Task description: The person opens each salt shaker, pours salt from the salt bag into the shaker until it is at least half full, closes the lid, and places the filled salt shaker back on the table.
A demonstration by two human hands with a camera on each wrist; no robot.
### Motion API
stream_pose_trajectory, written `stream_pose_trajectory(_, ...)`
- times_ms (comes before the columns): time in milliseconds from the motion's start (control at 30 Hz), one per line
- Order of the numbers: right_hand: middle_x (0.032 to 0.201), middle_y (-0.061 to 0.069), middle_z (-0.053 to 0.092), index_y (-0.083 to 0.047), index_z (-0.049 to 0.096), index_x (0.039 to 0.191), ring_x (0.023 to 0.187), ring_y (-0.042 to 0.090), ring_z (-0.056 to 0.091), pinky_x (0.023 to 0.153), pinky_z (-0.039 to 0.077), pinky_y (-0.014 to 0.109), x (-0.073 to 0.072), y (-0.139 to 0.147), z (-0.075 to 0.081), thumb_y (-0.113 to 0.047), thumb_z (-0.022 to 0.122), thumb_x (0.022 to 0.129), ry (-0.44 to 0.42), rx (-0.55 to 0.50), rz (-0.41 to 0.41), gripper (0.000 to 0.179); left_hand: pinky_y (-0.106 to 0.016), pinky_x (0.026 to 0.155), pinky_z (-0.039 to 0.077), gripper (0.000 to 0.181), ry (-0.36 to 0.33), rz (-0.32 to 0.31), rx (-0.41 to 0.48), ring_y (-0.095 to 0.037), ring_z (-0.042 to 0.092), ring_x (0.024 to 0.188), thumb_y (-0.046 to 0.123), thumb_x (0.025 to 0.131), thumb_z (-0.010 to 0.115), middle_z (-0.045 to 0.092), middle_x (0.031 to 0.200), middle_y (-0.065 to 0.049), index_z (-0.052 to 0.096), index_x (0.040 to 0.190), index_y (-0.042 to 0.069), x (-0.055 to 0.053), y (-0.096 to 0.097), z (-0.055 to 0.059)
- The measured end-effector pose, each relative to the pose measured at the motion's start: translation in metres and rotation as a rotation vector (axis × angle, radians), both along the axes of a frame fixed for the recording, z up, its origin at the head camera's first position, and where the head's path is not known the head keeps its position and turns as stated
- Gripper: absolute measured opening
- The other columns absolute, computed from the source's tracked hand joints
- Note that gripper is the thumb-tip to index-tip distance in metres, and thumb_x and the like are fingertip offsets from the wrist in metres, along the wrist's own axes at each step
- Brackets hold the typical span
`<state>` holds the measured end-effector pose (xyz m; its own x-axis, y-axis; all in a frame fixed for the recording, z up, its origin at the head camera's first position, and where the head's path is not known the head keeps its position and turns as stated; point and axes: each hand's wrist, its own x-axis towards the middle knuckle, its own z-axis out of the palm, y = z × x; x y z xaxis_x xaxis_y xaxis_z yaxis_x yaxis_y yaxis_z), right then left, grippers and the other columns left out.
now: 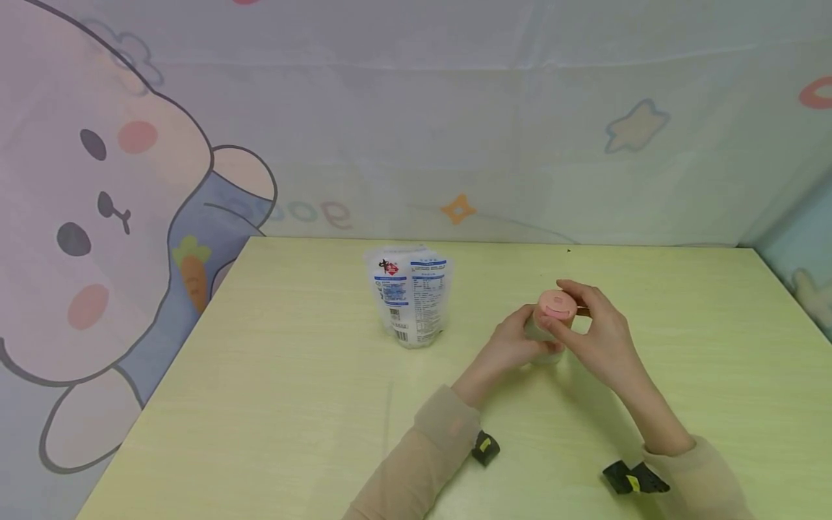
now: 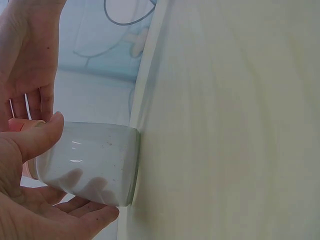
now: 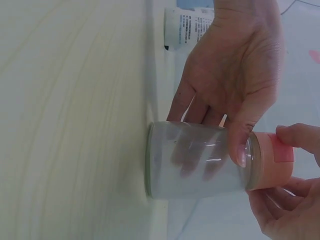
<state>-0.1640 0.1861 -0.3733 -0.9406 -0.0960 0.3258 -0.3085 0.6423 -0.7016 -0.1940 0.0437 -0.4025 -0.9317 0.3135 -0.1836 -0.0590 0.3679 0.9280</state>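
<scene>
A clear glass jar [image 3: 200, 185] with a pink lid [image 1: 557, 303] stands upright on the table, right of the middle. White contents show through its wall in the left wrist view, though I cannot tell what they are. Round the jar's body curls my left hand [image 1: 513, 343], thumb on the near side and fingers behind the glass. My right hand [image 1: 601, 336] pinches the lid from the right, thumb in front and fingers at the back. The lid sits on the jar's mouth. To the left of both hands stands a white plastic pouch [image 1: 416, 296] with printed text and a barcode.
The pale yellow table [image 1: 292, 404] ends at a cloth backdrop [image 1: 416, 144] with cartoon prints. Black straps with yellow labels lie by each sleeve: one strap [image 1: 485, 448] at the left cuff, another strap [image 1: 633, 478] at the right.
</scene>
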Motion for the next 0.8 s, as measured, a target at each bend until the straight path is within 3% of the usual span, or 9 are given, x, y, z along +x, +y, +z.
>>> stream_pose_trajectory(267, 0.124, 0.017, 0.058, -0.004, 0.048, 0.137, 0.108, 0.026, 0.055, 0.087, 0.038, 0.019, 0.001, 0.001, 0.003, -0.013, 0.069, 0.088, 0.020, 0.004, 0.041, 0.054, -0.040, 0.102, 0.044, 0.056, 0.006, -0.010, -0.002, -0.020, 0.053, 0.122, 0.021, 0.080, 0.077, 0.059, 0.132, -0.003, 0.054, 0.132, 0.017, -0.001, 0.000, -0.001)
stream_pose_trajectory(500, 0.123, 0.016, 0.059, -0.005, 0.049, 0.138, 0.102, -0.014, 0.043, 0.089, 0.036, 0.006, 0.002, 0.005, 0.006, -0.008, 0.066, 0.088, 0.032, -0.038, 0.063, 0.053, -0.037, 0.100, 0.045, 0.057, 0.023, -0.020, -0.006, -0.021, 0.055, 0.119, 0.021, 0.081, 0.076, 0.060, 0.130, -0.003, 0.054, 0.132, 0.015, -0.002, 0.000, -0.002)
stream_pose_trajectory(800, 0.124, 0.016, 0.059, -0.006, 0.050, 0.137, 0.102, -0.018, 0.041, 0.089, 0.034, 0.002, 0.002, 0.010, 0.008, -0.007, 0.068, 0.087, 0.054, -0.045, 0.053, 0.053, -0.040, 0.104, 0.042, 0.061, 0.006, 0.000, 0.005, -0.022, 0.054, 0.123, 0.022, 0.080, 0.077, 0.059, 0.132, -0.004, 0.051, 0.135, 0.016, -0.001, 0.002, 0.000)
